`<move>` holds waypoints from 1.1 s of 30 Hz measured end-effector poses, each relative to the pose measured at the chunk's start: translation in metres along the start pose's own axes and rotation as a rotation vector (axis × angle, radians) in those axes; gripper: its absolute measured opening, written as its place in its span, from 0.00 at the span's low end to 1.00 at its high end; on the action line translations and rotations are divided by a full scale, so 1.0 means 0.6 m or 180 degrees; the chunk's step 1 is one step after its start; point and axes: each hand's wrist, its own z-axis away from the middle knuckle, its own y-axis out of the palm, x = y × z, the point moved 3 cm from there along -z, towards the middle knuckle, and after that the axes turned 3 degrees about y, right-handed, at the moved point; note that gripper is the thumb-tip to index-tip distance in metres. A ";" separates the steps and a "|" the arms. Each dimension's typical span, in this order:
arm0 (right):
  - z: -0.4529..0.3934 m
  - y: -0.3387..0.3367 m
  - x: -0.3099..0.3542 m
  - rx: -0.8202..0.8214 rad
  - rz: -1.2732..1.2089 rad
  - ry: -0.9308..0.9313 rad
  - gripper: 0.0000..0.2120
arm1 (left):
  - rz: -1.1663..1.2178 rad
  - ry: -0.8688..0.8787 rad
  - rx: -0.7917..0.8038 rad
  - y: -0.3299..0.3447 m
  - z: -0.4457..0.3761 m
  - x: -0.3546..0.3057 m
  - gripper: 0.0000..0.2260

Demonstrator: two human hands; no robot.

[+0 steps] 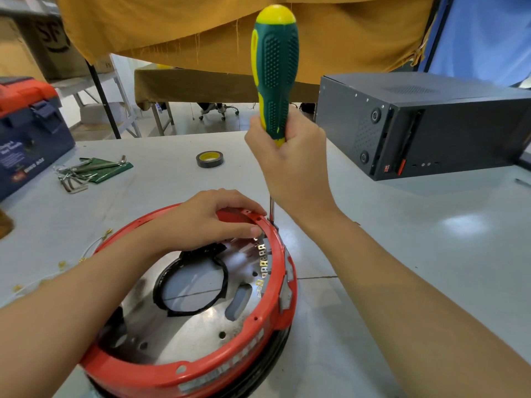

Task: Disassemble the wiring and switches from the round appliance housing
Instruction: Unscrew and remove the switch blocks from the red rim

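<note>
The round red appliance housing (184, 374) lies open side up on the grey table, its metal plate and a black ring inside. A row of brass switch terminals (263, 264) lines the inner right wall. My left hand (209, 219) rests on the far rim, fingertips pressing at the top terminal. My right hand (290, 165) grips a green and yellow screwdriver (274, 73), held upright. Its shaft goes down outside the rim at the far right; the tip is hidden.
A dark computer case (425, 127) lies at the right back. A tape roll (209, 159) sits beyond the housing. Hex keys on a green pouch (92, 170) and a blue toolbox (28, 133) are at the left. Loose white wires with brass lugs (86, 251) lie left of the housing.
</note>
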 end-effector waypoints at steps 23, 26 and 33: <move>-0.004 0.065 -0.012 0.0963 -0.0189 0.0253 0.17 | 0.0092 0.0063 0.0042 0.001 0.001 0.002 0.09; -0.014 0.059 -0.018 0.0823 -0.0432 0.0442 0.18 | -0.0158 0.0020 0.0096 0.000 -0.003 0.006 0.19; 0.000 0.088 -0.024 0.1230 -0.0211 0.0340 0.10 | 0.0173 0.0040 -0.0014 0.004 0.001 0.006 0.07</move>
